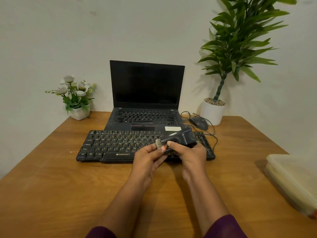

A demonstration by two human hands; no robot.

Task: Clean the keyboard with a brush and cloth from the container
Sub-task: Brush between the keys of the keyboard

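Soft, rather dim light with a warm-green cast falls from the right of the laptop. The tall plant right of it throws a faint shadow leftward on the wall, and the forearms shade the table. The brush before the laptop is blurred. Far right, the container is smeared, and the table edges bow.
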